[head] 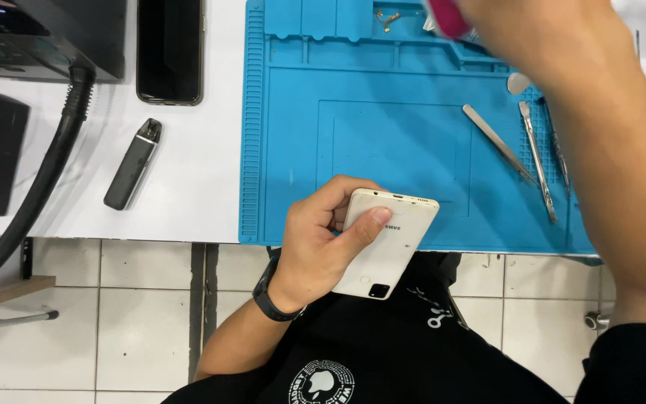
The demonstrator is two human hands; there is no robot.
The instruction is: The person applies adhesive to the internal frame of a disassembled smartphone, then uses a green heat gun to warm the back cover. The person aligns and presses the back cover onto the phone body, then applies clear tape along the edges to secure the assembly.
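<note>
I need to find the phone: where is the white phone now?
In the head view, the white phone is held back-up in the left hand, at the blue mat's near edge.

white phone [386,247]: smooth, slightly glossy plastic back | blue mat [383,142] beneath it: matt, rubbery, ribbed edges | tweezers [496,142] on mat's right: brushed metal | black phone [170,49] left of mat: glossy glass | hose [42,179] further left: matt ribbed rubber

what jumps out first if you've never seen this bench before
The bright blue work mat fills the middle of the white table. At its near edge the left hand holds a white phone back side up. The right arm sweeps blurred across the upper right, its hand around something pink, above metal tweezers lying on the mat's right side.
</note>
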